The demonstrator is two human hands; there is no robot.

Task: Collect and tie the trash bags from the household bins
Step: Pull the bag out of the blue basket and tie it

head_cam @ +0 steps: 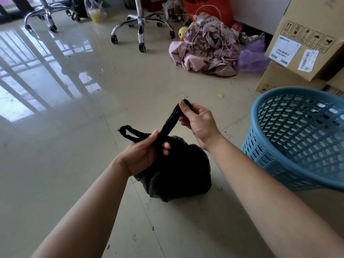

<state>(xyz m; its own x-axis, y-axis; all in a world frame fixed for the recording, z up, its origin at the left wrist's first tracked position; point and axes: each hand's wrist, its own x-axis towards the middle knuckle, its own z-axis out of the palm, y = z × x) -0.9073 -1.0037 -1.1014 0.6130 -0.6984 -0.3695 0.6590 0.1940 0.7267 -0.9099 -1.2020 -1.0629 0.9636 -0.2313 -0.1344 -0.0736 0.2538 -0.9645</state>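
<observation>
Black trash bag [178,170] sits full and lumpy on the tile floor, its two handle strips pulled up and crossed, right next to a tilted blue mesh bin [297,138].

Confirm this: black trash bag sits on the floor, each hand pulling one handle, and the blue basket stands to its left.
Wrong side. The head view shows the blue basket to the right of the black trash bag. The rest holds: the bag sits on the floor, left hand and right hand each pulling one handle.

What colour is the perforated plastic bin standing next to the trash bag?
Light blue. The bin shows clearly in the head view, at the right.
</observation>
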